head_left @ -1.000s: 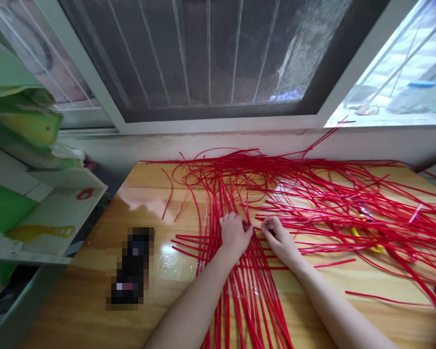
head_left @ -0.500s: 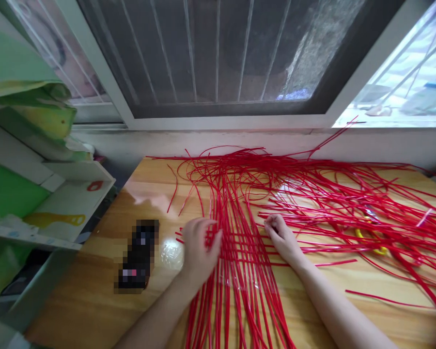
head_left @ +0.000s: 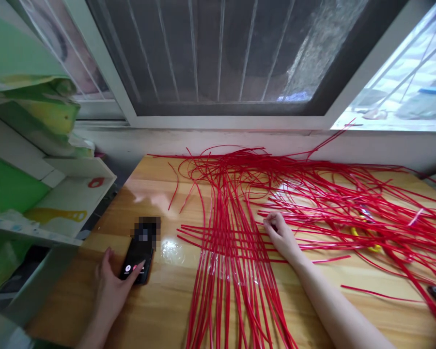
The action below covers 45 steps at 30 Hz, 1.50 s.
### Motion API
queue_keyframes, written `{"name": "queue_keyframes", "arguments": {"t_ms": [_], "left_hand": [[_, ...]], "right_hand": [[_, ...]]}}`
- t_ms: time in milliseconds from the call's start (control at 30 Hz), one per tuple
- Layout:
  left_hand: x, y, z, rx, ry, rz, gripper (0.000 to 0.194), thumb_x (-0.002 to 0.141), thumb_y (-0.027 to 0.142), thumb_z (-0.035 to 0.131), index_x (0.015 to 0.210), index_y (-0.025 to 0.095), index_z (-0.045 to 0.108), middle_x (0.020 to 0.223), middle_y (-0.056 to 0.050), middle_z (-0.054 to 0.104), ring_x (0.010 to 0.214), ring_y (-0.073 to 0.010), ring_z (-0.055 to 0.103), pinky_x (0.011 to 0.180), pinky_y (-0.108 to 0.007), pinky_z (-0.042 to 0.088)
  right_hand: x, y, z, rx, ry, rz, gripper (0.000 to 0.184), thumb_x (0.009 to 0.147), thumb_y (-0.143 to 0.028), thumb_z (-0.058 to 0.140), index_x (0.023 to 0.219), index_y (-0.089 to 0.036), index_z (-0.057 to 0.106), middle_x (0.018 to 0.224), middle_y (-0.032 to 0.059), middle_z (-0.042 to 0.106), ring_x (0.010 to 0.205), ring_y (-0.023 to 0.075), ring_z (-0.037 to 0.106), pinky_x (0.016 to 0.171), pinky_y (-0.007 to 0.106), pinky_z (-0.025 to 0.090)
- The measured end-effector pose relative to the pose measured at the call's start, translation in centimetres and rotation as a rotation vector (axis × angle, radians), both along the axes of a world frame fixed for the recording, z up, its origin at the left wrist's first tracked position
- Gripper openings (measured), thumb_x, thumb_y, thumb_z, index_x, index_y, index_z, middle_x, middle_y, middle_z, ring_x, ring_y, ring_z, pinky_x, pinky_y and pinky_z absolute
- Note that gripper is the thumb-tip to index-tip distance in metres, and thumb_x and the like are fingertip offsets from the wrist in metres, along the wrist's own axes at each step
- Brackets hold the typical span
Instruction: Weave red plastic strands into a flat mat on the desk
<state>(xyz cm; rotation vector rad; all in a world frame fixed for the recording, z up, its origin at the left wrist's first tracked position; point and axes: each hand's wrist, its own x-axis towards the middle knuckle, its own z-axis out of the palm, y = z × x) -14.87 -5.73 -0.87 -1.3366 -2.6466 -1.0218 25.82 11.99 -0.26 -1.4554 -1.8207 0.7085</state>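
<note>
On the left of the table, my left hand (head_left: 114, 283) is at a black phone (head_left: 137, 259) lying face up. Its thumb touches the lower screen, where round buttons are lit; the other fingers are spread beside the phone. My right hand (head_left: 280, 237) is closed at the right edge of a woven patch, its fingertips pinched where a red strand runs; the exact grip is partly hidden. Long red plastic strands (head_left: 227, 305) run toward me, crossed by several sideways strands (head_left: 191, 232). Clear tape (head_left: 221, 269) lies over the lengthwise ones.
A tangle of loose red strands (head_left: 334, 194) spreads over the back and right. Among them lie yellow-handled scissors (head_left: 363, 237). A roll of clear tape (head_left: 172, 252) is right of the phone. A window (head_left: 225, 121) stands behind; shelves (head_left: 72, 194) are on the left.
My left hand has left the woven strands and moved left to the phone, its thumb now on the screen. My right hand stays at the right edge of the weave.
</note>
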Motion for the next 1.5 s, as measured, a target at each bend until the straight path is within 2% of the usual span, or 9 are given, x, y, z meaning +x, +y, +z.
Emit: {"name": "queue_keyframes", "arguments": {"t_ms": [133, 267, 367, 767, 1133, 1333, 1433, 1500], "left_hand": [[-0.04, 0.24, 0.07, 0.0, -0.014, 0.0, 0.097, 0.053, 0.06, 0.059, 0.13, 0.01, 0.027, 0.116, -0.015, 0.045, 0.112, -0.0326, 0.04, 0.093, -0.048, 0.035], [-0.16, -0.1, 0.04, 0.054, -0.126, 0.026, 0.087, 0.062, 0.059, 0.053, 0.13, 0.012, 0.028, 0.119, -0.015, 0.043, 0.114, -0.0308, 0.038, 0.097, -0.047, 0.03], [-0.2, -0.23, -0.08, 0.08, -0.179, 0.034, 0.086, 0.061, 0.059, 0.054, 0.13, 0.014, 0.028, 0.12, -0.014, 0.042, 0.115, -0.0296, 0.038, 0.099, -0.046, 0.029], [0.15, -0.09, -0.17, 0.023, -0.018, 0.02, 0.102, 0.051, 0.061, 0.06, 0.132, 0.011, 0.024, 0.12, -0.015, 0.043, 0.115, -0.0324, 0.038, 0.095, -0.047, 0.033], [0.06, 0.02, 0.31, 0.007, -0.058, 0.025, 0.087, 0.063, 0.062, 0.048, 0.129, 0.008, 0.029, 0.116, -0.016, 0.045, 0.112, -0.0318, 0.041, 0.095, -0.047, 0.033], [0.21, 0.13, 0.14, -0.019, 0.019, 0.009, 0.1, 0.053, 0.062, 0.057, 0.13, 0.007, 0.026, 0.117, -0.017, 0.044, 0.112, -0.0334, 0.039, 0.093, -0.047, 0.035], [0.13, 0.06, 0.1, 0.0, -0.039, 0.009, 0.094, 0.058, 0.059, 0.056, 0.131, 0.01, 0.025, 0.119, -0.015, 0.043, 0.114, -0.0319, 0.038, 0.096, -0.047, 0.032], [0.0, -0.06, 0.06, 0.049, -0.153, 0.03, 0.085, 0.064, 0.057, 0.052, 0.131, 0.012, 0.025, 0.121, -0.014, 0.042, 0.115, -0.0298, 0.038, 0.098, -0.046, 0.03]], "right_hand": [[-0.01, -0.07, 0.06, -0.007, 0.003, 0.011, 0.014, 0.081, -0.036, 0.042, 0.083, -0.022, 0.038, 0.057, -0.0049, 0.043, 0.051, 0.012, 0.041, 0.052, 0.023, 0.035], [0.09, 0.05, -0.06, -0.014, -0.001, 0.011, 0.014, 0.081, -0.036, 0.042, 0.083, -0.022, 0.037, 0.06, -0.0043, 0.046, 0.052, 0.0123, 0.043, 0.053, 0.024, 0.036], [0.13, 0.1, -0.12, -0.013, -0.003, 0.012, 0.015, 0.08, -0.036, 0.043, 0.084, -0.022, 0.038, 0.06, -0.0038, 0.048, 0.053, 0.0129, 0.045, 0.054, 0.024, 0.037], [0.15, 0.08, -0.03, 0.001, -0.008, 0.009, 0.014, 0.079, -0.034, 0.043, 0.084, -0.022, 0.038, 0.062, -0.0031, 0.049, 0.055, 0.0128, 0.048, 0.055, 0.024, 0.039], [0.11, 0.05, 0.06, -0.015, -0.001, 0.018, 0.013, 0.08, -0.033, 0.043, 0.084, -0.022, 0.037, 0.061, -0.0037, 0.05, 0.054, 0.0126, 0.047, 0.055, 0.024, 0.038], [0.07, 0.07, -0.01, -0.017, 0.006, 0.016, 0.015, 0.079, -0.035, 0.043, 0.084, -0.022, 0.038, 0.062, -0.0029, 0.051, 0.055, 0.0134, 0.049, 0.056, 0.025, 0.039], [0.04, 0.0, 0.19, -0.017, -0.002, 0.014, 0.014, 0.079, -0.034, 0.043, 0.084, -0.022, 0.037, 0.062, -0.003, 0.051, 0.055, 0.0134, 0.048, 0.055, 0.025, 0.038], [0.01, -0.03, 0.32, -0.012, -0.005, 0.011, 0.014, 0.079, -0.034, 0.043, 0.084, -0.022, 0.037, 0.063, -0.003, 0.051, 0.055, 0.0134, 0.048, 0.055, 0.025, 0.038]]}}
